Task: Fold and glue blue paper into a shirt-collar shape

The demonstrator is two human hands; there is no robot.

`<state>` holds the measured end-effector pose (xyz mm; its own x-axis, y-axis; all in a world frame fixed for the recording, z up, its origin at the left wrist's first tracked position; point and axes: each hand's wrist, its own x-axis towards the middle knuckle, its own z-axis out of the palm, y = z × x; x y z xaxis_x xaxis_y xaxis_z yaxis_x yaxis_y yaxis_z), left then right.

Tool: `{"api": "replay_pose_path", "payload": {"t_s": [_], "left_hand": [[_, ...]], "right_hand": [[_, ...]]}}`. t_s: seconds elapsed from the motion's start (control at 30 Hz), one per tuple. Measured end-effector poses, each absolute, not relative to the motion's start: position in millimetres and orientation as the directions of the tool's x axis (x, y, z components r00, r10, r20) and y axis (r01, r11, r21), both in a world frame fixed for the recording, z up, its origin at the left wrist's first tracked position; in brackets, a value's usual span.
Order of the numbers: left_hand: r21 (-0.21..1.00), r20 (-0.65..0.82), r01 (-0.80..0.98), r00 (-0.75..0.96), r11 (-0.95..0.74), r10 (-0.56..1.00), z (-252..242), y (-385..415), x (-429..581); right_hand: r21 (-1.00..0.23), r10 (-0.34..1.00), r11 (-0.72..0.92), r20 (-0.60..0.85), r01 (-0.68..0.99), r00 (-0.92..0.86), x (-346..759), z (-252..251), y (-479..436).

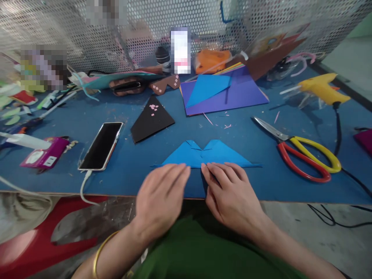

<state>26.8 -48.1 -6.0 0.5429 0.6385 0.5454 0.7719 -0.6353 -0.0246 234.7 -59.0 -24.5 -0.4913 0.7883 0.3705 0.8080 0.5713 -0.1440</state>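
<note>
A folded blue paper [223,153] lies near the table's front edge, with two sloping peaks and a notch between them. My left hand [162,193] rests at its lower left edge, fingers stretched and close together, the thumb hidden. On the right part of that same edge, the fingertips of my right hand [231,190] press down with slight gaps between them and the thumb tucked in below. Neither hand visibly grips the paper. Beyond it are a black folded paper [152,124] with small pink pieces on top and a purple sheet stack [247,93] bearing a blue folded sheet [207,88].
Scissors [290,139] with red and yellow handles lie right, below a yellow glue gun [322,88]. A cabled phone [101,147] and a purple packet [46,153] sit left. Along the perforated metal screen [148,23] stand another phone [180,50], an orange packet [210,60] and brown cut-paper glasses [165,84].
</note>
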Motion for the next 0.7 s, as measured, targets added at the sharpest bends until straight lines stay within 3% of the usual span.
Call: {"api": "replay_pose_path", "payload": {"t_s": [0.1, 0.33, 0.7], "left_hand": [[-0.002, 0.431, 0.714, 0.632, -0.700, 0.644, -13.5, -52.3, 48.1], [0.017, 0.373, 0.780, 0.575, -0.625, 0.728, -18.7, -51.0, 57.4], [-0.177, 0.386, 0.873, 0.486, -0.454, 0.784, -6.7, -57.7, 19.4]], "right_hand": [[-0.149, 0.787, 0.567, 0.386, 0.810, -0.480, 234.4, -24.7, -58.7], [-0.141, 0.777, 0.579, 0.395, 0.803, -0.491, 235.4, -24.0, -59.8], [-0.132, 0.784, 0.569, 0.387, 0.812, -0.486, 237.1, -22.7, -60.6]]}}
